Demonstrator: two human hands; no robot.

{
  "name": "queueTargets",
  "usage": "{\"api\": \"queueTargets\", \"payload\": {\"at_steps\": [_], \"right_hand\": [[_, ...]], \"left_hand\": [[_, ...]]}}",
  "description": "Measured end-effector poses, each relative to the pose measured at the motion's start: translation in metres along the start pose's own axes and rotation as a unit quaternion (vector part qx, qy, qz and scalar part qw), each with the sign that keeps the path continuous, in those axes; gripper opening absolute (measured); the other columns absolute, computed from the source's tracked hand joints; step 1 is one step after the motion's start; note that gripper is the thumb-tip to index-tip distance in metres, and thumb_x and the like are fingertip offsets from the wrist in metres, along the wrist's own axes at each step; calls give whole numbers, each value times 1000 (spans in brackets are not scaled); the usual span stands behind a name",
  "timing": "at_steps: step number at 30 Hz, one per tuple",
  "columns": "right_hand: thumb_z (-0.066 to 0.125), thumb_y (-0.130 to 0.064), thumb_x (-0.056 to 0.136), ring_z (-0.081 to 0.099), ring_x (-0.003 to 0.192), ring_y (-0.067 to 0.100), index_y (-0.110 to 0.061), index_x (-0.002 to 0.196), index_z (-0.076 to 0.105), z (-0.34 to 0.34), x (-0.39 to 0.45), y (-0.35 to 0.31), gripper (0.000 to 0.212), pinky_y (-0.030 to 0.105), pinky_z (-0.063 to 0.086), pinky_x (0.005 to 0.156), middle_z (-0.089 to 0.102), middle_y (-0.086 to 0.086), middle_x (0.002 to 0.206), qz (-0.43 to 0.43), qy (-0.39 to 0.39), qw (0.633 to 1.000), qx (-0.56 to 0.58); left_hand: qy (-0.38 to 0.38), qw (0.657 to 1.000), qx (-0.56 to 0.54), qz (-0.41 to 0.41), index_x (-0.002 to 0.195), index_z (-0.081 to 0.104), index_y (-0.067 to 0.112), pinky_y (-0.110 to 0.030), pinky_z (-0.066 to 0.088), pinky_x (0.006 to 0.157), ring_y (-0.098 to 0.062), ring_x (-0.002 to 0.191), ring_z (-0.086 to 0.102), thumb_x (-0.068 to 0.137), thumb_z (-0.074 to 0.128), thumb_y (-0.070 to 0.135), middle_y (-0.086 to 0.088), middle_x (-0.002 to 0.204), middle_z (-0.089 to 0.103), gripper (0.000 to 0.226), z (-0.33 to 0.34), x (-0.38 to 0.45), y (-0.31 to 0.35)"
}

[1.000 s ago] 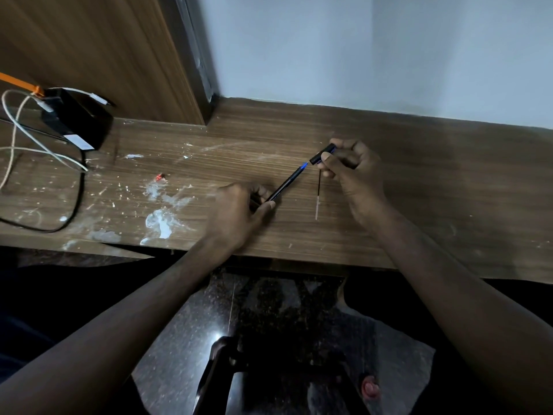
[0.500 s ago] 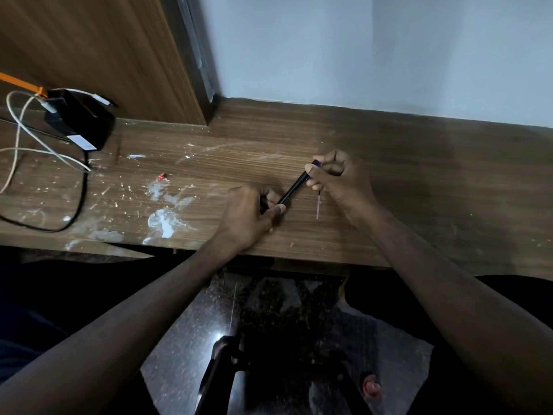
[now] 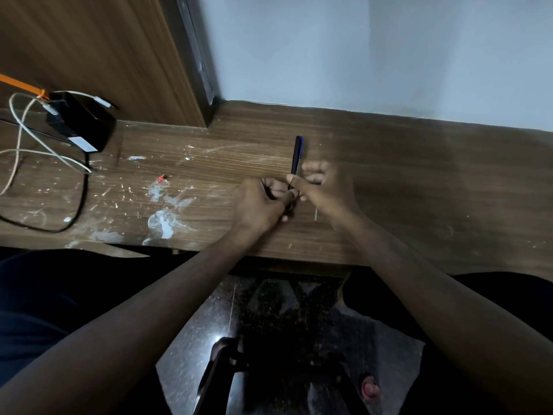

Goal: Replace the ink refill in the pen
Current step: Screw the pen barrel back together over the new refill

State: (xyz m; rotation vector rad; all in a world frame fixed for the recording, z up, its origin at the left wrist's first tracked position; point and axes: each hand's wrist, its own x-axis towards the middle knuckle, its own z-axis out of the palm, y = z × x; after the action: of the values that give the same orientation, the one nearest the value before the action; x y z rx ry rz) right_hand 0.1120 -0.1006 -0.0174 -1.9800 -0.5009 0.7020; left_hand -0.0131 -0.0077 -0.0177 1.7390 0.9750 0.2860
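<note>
Standing nearly upright now, the pen [image 3: 296, 157] rose away from the table's [image 3: 419, 181] near edge, where a second ago it lay slanted between the two hands with blue refill showing. That blue had vanished, so the refill seemed seated. The right hand [image 3: 324, 190] pinched the barrel; the left hand [image 3: 260, 202] closed its grip on the lower end. A thin spare refill [image 3: 315, 213] lay on the table, just beside the right wrist. Screwing the tip tight looked next.

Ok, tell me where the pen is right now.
Head view, centre of the wooden desk: the pen is pinched between the left hand and right hand, pointing toward the wall.
</note>
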Motion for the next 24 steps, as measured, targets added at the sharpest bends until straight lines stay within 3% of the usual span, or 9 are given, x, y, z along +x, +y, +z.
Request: {"api": "queueTargets", "payload": {"at_steps": [2, 4, 7, 11, 18, 21, 24], "right_hand": [[88, -31, 87, 79, 64, 7, -26, 92, 75, 2, -1, 3, 15, 27, 67, 61, 82, -6, 75, 2, -12, 1000, -12], [88, -27, 87, 77, 57, 8, -30, 79, 71, 2, 2, 4, 20, 21, 62, 53, 79, -13, 67, 2, -10, 1000, -23], [89, -27, 86, 75, 51, 8, -27, 77, 72, 1, 7, 7, 20, 15, 53, 47, 76, -9, 59, 18, 7, 998, -52], [87, -18, 88, 70, 44, 3, -27, 72, 65, 1, 13, 12, 29, 15, 52, 42, 68, -9, 49, 1, -12, 995, -103], [90, -20, 85, 71, 44, 6, -21, 71, 62, 6, 10, 19, 31, 15, 46, 35, 74, 6, 60, -27, -13, 989, -148], [85, -27, 91, 75, 52, 17, -17, 74, 67, -1, 9, 13, 26, 26, 58, 45, 76, 7, 64, -56, -4, 981, -186], [74, -25, 99, 74, 72, 18, -9, 97, 75, -12, 10, 6, 16, 30, 60, 68, 78, 6, 84, -148, 60, 954, -255]], "left_hand": [[15, 998, 62, 25, 76, 80, 19, -10, 46, 50, 0, 53, 71, 87, 82, 29, 14, 59, 74, 15, 0, 4, 0], [18, 993, 108, 40, 81, 82, 20, -8, 45, 55, 4, 62, 71, 85, 82, 34, 15, 65, 74, 15, 1, 7, 0], [-15, 987, 147, 67, 87, 83, 22, -1, 40, 56, 10, 67, 66, 84, 83, 37, 15, 73, 76, 16, 5, 9, -1], [-43, 978, 184, 93, 104, 82, 24, 0, 41, 61, 0, 76, 71, 89, 78, 33, 10, 89, 80, 18, 5, 11, -4], [-46, 970, 216, 103, 109, 77, 20, -22, 52, 77, -11, 88, 71, 95, 71, 24, 2, 102, 80, 16, 1, 13, -8], [-44, 953, 266, 135, 116, 75, 19, -35, 58, 87, -22, 102, 72, 98, 66, 26, -3, 112, 78, 22, -3, 12, -7], [-6, 917, 353, 186, 131, 66, 17, -41, 56, 91, -29, 117, 63, 102, 58, 32, -9, 128, 68, 33, -13, 14, -5]]}}
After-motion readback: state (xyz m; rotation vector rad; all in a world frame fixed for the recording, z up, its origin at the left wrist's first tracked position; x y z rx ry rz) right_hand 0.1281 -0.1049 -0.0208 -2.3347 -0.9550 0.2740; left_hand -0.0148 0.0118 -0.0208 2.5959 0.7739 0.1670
